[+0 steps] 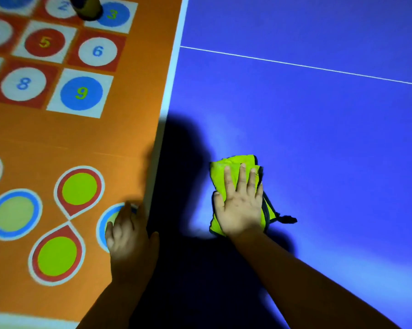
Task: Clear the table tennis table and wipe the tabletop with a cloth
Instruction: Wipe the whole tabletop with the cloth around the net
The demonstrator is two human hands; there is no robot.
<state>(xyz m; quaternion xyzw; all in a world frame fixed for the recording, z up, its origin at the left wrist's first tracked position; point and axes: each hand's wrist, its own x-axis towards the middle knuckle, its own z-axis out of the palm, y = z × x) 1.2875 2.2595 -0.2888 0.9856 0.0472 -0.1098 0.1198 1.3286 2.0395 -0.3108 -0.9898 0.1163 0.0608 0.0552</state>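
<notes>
head view, looking down at the corner area of a blue table tennis table (319, 119). a yellow-green cloth (218, 176) lies on the tabletop, near the left edge but apart from it, well short of the thin white line (295, 64) that crosses the blue surface farther out. the cloth is folded into a thick oblong. its long axis runs from the person's near side to the far side, roughly along the table's white left border (174, 74). it has dark trim down the right side, and a small dark tab (286, 219) sticks out toward the right from the near right corner.

right hand (241, 205) lies flat on top of the cloth, palm down, fingers straight and slightly spread, pointing away from the person. fingertips stop short of the far end, so a strip of cloth shows past them.

left hand (129, 236) is blurred, hanging just off the left edge of the table with fingers loosely bent and nothing in it. cannot tell if the thumb touches the edge.

a heavy shadow covers the tabletop between the two hands.

beside the table is an orange floor mat (129, 138) with a grid of numbered circles and coloured teardrop shapes. a dark cylinder (87, 8) stands on it by the 3, top cut off, can't tell what it is.
</notes>
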